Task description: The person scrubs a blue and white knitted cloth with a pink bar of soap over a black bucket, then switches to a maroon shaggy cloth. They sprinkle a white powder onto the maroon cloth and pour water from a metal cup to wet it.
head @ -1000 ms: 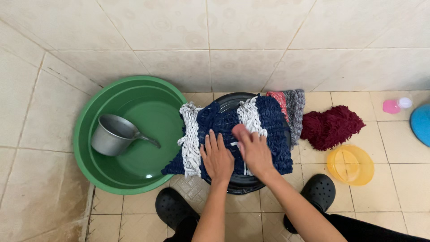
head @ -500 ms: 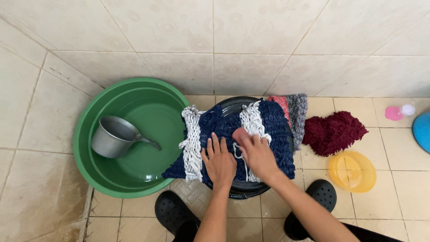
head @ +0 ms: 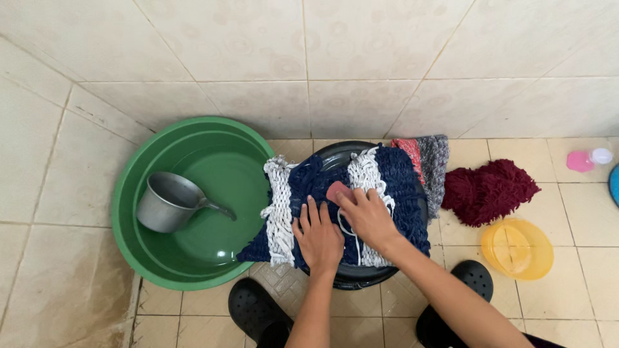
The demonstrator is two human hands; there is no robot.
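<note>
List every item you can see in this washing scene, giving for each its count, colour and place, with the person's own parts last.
knitted cloth: one, navy and white, spread over the black basin
black basin: one, black, centre of floor, under the cloth
pink bar: one, pink, on the cloth under the right fingertips
green basin: one, green, left, against the wall
metal scoop: one, grey, inside the green basin
red and grey cloth: one, at the black basin's right edge
maroon cloth: one, dark red, on the floor at right
yellow lid: one, yellow, floor at right
pink bottle: one, far right by the wall
black clogs: two, bottom edge
left hand: flat on the cloth
right hand: pressing the pink bar
</note>
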